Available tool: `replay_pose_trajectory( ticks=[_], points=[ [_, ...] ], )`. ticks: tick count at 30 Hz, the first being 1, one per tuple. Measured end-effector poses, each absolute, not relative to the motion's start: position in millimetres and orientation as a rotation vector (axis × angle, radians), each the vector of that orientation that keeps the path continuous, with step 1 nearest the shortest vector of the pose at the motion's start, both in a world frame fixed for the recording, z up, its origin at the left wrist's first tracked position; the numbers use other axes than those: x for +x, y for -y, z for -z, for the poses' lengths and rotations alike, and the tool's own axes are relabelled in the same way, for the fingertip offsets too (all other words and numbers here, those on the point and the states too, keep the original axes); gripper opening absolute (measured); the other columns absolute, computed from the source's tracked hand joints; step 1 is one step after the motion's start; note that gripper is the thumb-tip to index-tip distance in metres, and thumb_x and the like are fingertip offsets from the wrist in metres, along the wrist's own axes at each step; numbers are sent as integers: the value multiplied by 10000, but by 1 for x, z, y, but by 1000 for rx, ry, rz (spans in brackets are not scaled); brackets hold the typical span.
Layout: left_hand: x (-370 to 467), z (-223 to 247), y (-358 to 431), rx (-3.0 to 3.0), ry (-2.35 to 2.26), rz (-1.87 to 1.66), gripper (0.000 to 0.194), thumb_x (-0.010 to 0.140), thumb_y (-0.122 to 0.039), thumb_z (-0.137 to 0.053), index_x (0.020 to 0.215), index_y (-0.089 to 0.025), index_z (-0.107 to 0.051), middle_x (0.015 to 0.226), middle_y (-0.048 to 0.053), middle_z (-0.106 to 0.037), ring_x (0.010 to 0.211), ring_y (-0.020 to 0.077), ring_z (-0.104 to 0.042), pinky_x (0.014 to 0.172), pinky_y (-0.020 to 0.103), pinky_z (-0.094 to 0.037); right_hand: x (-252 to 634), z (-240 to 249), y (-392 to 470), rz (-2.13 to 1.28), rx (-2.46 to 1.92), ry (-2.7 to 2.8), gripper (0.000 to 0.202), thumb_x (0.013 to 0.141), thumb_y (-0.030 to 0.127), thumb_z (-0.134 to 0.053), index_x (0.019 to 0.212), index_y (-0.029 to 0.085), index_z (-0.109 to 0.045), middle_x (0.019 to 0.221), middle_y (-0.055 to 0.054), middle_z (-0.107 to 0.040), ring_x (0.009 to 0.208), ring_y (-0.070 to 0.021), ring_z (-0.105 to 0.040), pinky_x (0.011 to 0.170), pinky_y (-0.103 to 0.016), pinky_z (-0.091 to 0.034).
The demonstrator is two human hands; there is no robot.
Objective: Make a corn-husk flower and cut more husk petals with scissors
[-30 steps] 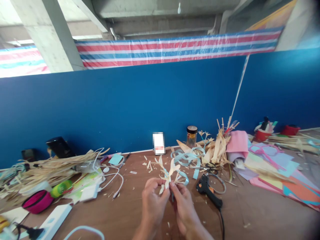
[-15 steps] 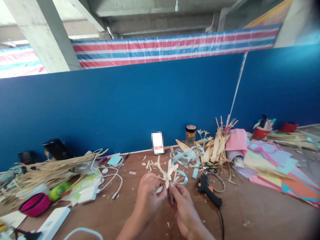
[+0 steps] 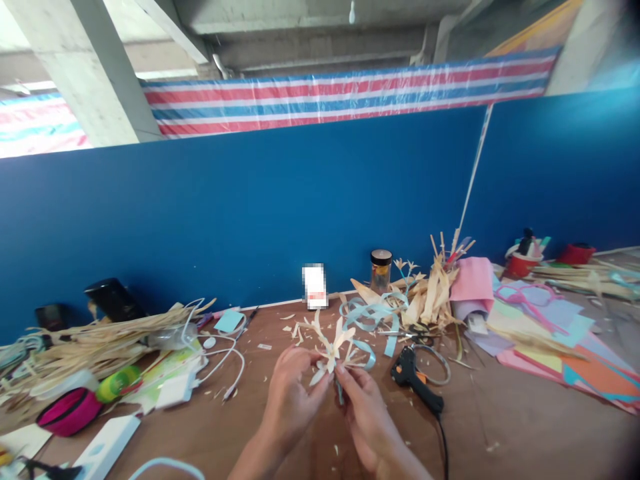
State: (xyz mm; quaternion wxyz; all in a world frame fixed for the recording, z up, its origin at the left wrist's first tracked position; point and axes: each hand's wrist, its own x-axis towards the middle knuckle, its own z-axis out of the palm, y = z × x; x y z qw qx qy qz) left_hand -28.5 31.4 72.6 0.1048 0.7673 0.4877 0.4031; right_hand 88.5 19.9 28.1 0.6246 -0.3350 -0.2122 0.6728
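A pale flower of dried husk petals [image 3: 334, 348] is held between both hands above the brown table [image 3: 225, 427]. My left hand [image 3: 293, 390] pinches the flower's left side, thumb and fingers at its lower petals. My right hand [image 3: 365, 407] grips its base from the right, where a light blue stem [image 3: 341, 393] points down. Light blue ribbon [image 3: 370, 313] lies in loops just behind the flower. Small husk scraps are scattered around the hands.
A black glue gun [image 3: 417, 383] lies right of my right hand, its cord running forward. Behind stand a lidded jar [image 3: 381, 270] and a husk bundle [image 3: 435, 293]. Coloured paper [image 3: 565, 340] covers the right; white cables [image 3: 240, 353] and a power strip [image 3: 107, 450] lie left.
My left hand has shifted slightly left and opened its grip a little, showing more of the lower left petal. The flower has tilted slightly left; my right hand has barely moved.
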Motion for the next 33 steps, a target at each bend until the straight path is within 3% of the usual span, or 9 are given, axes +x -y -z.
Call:
replay_pose_trajectory(
  ticks=[6, 8, 11, 15, 23, 27, 33],
  points=[
    [-32, -54, -22, 1968, -1506, -1311, 563, 648, -319, -631, 1168, -189, -460, 1145, 108, -541, 1036, 235, -509, 887, 398, -396, 95, -29, -20, -1551, -802, 381, 212, 602, 317, -723, 740, 184, -634, 662, 24, -600, 541, -76, -476, 497, -180, -354],
    [-29, -44, -16, 1731, -1550, -1360, 429, 698, -331, -579, 1082, -152, -515, 1019, 108, -603, 913, 215, -573, 809, 363, -449, 96, -29, -22, -1555, -796, 342, 208, 586, 302, -735, 719, 186, -625, 612, 42, -577, 510, -68, -463, 482, -177, -351],
    [-19, -29, -8, 1564, -1425, -1192, 229, 761, -333, -501, 791, -130, -602, 758, 77, -643, 712, 185, -602, 690, 306, -478, 95, -27, -24, -1567, -766, 340, 197, 585, 282, -738, 697, 179, -613, 555, 61, -533, 468, -50, -430, 457, -165, -336],
    [-7, -22, -4, 1494, -1270, -1144, 202, 743, -290, -528, 832, -132, -618, 796, 76, -646, 741, 179, -596, 699, 279, -464, 92, -23, -24, -1575, -719, 346, 204, 597, 284, -729, 725, 173, -615, 616, 43, -564, 527, -67, -481, 502, -176, -375],
    [3, -17, -1, 1618, -1360, -1095, 147, 719, -243, -525, 688, -143, -630, 695, 56, -621, 679, 172, -560, 645, 260, -435, 94, -16, -24, -1751, -622, 328, 230, 611, 349, -707, 706, 164, -608, 663, 8, -597, 595, -106, -534, 583, -214, -410],
    [1, -17, 0, 1654, -1479, -1141, 176, 725, -259, -512, 618, -148, -596, 623, 35, -588, 595, 150, -526, 583, 239, -411, 96, -16, -21, -1770, -629, 479, 285, 685, 432, -622, 740, 153, -607, 679, -5, -592, 604, -108, -531, 586, -211, -405],
    [-11, -17, -10, 1644, -1580, -1261, 189, 725, -279, -518, 599, -156, -587, 566, 7, -546, 545, 132, -496, 529, 214, -380, 102, -14, -15, -1407, -1005, 692, 241, 676, 407, -638, 751, 184, -587, 676, 11, -574, 641, -118, -507, 539, -179, -359]
  ],
)
